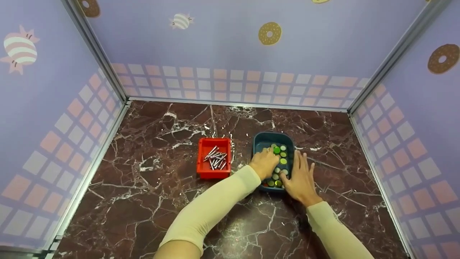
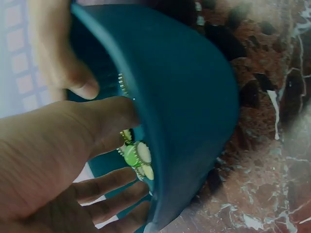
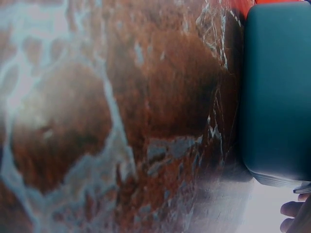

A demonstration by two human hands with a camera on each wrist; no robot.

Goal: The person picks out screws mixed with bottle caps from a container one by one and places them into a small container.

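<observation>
A dark teal plastic bin (image 1: 261, 137) holds many crimped bottle caps (image 1: 283, 161), green, pale and yellowish. My left hand (image 1: 265, 162) reaches over the left rim into the bin, fingers down among the caps. In the left wrist view its fingers (image 2: 114, 194) extend loosely by a green cap (image 2: 131, 155); what the thumb and index touch is partly hidden. At the right wall, my right hand (image 1: 300, 180) holds the rim, thumb inside and straighter fingers outside. The right wrist view shows the bin wall (image 3: 279, 92) and a few fingertips (image 3: 291, 208) beyond it.
Left of the bin stands a red tray (image 1: 214, 175) with a pile of metal screws or bolts (image 1: 216, 156). Both sit on a dark red marbled surface (image 1: 158, 201). Lilac panels (image 1: 230, 46) with printed sweets and squares wall in the back and both sides.
</observation>
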